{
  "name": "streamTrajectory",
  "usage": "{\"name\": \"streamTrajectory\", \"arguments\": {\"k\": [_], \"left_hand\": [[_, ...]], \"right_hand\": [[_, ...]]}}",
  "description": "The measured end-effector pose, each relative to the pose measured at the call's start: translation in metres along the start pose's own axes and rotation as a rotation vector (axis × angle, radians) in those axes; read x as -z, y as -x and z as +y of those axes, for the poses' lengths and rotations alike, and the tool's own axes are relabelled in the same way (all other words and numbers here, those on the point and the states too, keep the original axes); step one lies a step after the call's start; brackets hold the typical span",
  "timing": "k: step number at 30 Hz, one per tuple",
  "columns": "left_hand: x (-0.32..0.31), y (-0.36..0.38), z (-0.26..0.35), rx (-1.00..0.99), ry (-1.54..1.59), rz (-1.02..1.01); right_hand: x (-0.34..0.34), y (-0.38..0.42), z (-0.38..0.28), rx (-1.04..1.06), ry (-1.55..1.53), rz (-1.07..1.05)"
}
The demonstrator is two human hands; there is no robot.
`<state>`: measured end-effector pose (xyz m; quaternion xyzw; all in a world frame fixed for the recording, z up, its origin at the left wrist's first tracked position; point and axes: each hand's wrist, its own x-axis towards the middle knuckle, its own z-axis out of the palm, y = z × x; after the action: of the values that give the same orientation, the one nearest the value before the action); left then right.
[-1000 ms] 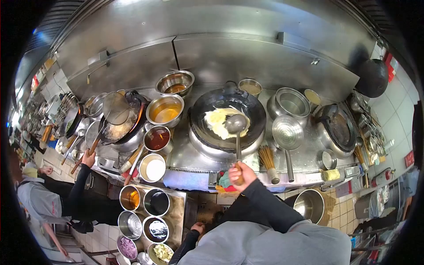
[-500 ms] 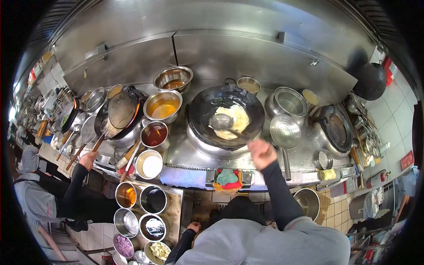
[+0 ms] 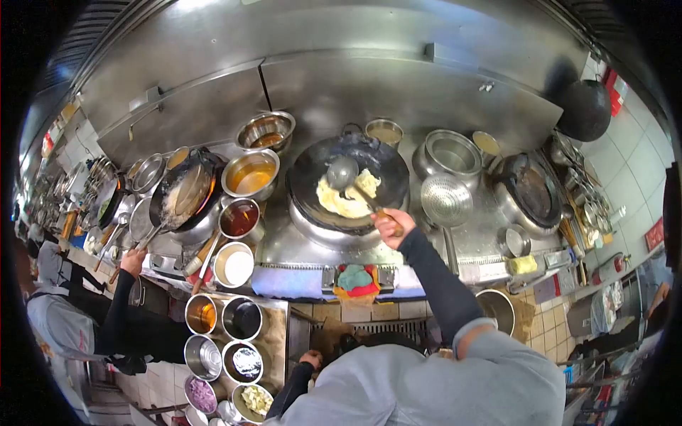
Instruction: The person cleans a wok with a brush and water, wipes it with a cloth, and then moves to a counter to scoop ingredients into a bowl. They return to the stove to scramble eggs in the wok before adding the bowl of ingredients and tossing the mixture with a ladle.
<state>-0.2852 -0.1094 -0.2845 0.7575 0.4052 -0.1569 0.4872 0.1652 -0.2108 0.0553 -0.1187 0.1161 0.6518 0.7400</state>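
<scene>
1. Egg [image 3: 346,201] lies in the black wok [image 3: 348,181] at the middle of the steel desk [image 3: 291,245], pale yellow, spread in a loose, partly set sheet.
2. By the look of it the cooking is midway: soft and unbrowned, not plated.
3. The right hand [image 3: 387,226] has its grip closed round the ladle [image 3: 342,172], whose bowl rests over the egg.
4. The left hand [image 3: 310,359] hangs low; whether its grip holds anything I cannot tell.

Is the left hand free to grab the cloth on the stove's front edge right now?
Probably yes. The left hand hangs low by the seasoning pots, holding nothing that I can see, and the cloth lies uncovered above it. The right hand is busy gripping the ladle.
</scene>
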Motion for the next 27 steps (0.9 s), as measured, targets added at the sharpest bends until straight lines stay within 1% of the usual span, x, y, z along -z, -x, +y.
{"name": "streamTrajectory", "arguments": {"k": [1,2,3,4,5,6,7,8,9,11,12,13,14,15,17,18,19,20,21,22,23,25,27], "left_hand": [[0.002,0.005,0.009,0.065,0.058,0.000],[0.002,0.004,0.014,0.062,0.059,0.007],[0.000,0.001,0.015,0.138,0.278,0.011],[-0.005,0.002,0.012,0.223,0.497,0.014],[-0.012,0.003,0.011,0.232,0.499,0.018],[-0.017,0.005,0.008,0.217,0.569,0.013],[-0.017,0.016,0.018,0.200,0.635,0.007],[-0.018,0.030,0.028,0.260,0.503,-0.022],[-0.017,0.037,0.034,0.267,0.493,-0.023],[-0.022,0.049,0.036,0.114,-0.159,-0.116],[-0.030,0.045,0.025,0.123,-0.158,-0.115],[-0.042,0.033,0.006,0.089,-0.219,-0.038],[-0.051,0.032,-0.006,0.056,-0.284,0.036],[-0.051,0.048,0.007,0.069,-0.292,0.029],[-0.042,0.085,0.065,0.221,0.046,-0.066],[-0.047,0.089,0.066,0.221,0.044,-0.066],[-0.050,0.093,0.071,0.145,-0.101,0.054],[-0.055,0.094,0.069,0.071,-0.244,0.175],[-0.057,0.094,0.064,0.072,-0.241,0.181],[-0.056,0.092,0.057,0.069,-0.170,0.249],[-0.052,0.090,0.049,0.066,-0.102,0.314],[-0.045,0.089,0.034,0.085,-0.063,0.317],[-0.039,0.095,0.025,0.147,-0.139,0.269]], "right_hand": [[0.018,-0.012,-0.008,0.093,0.410,0.230],[0.021,-0.013,0.002,0.206,0.901,0.403],[0.025,-0.012,0.016,0.321,1.394,0.575],[0.008,0.008,0.033,0.367,1.740,0.738],[0.020,0.013,0.032,0.357,1.740,0.731],[0.037,0.018,0.029,0.517,2.058,0.752],[0.045,0.025,0.029,0.692,2.368,0.761],[0.052,0.030,0.028,0.611,2.335,0.745],[0.062,0.033,0.028,0.607,2.323,0.749],[0.083,0.031,0.027,0.595,2.370,0.826],[0.071,0.047,0.035,0.521,2.287,0.878],[0.072,0.060,0.039,0.511,2.284,0.868],[0.077,0.073,0.041,0.827,2.306,0.844],[0.082,0.089,0.046,1.143,2.292,0.815],[0.090,0.131,0.059,1.227,2.103,0.665],[0.103,0.152,0.066,1.018,1.946,0.625],[0.134,0.166,0.072,1.090,1.918,0.537],[0.152,0.190,0.086,0.853,1.855,0.627],[0.185,0.206,0.098,0.970,1.870,0.546],[0.202,0.229,0.116,0.708,1.940,0.703],[0.235,0.245,0.131,0.709,2.023,0.699],[0.288,0.269,0.158,0.532,2.121,0.665],[0.297,0.286,0.183,0.421,2.077,0.643]]}}
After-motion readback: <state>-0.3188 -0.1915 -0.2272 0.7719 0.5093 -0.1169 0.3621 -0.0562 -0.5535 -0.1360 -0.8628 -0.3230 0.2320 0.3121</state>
